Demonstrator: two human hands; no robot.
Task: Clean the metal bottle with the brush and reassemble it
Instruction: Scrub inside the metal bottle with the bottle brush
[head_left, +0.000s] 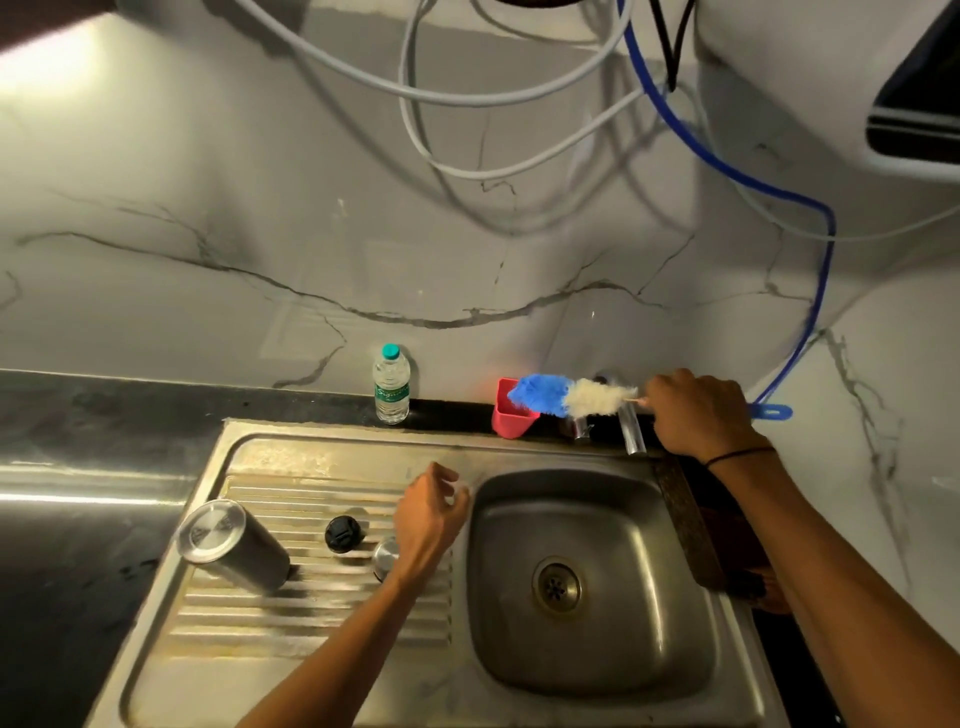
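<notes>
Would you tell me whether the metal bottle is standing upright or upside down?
Upside down: the metal bottle stands on the drainboard with its flat base facing up, leaning slightly, its mouth hidden.

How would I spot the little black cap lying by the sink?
Find the steel sink and the ribbed draining board left of its basin. The black cap lies there, between the upturned metal bottle and a small shiny steel lid. It is the only dark, round piece.

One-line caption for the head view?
Right hand holds the bottle brush near the tap; left hand hovers over the drainboard parts.
</notes>
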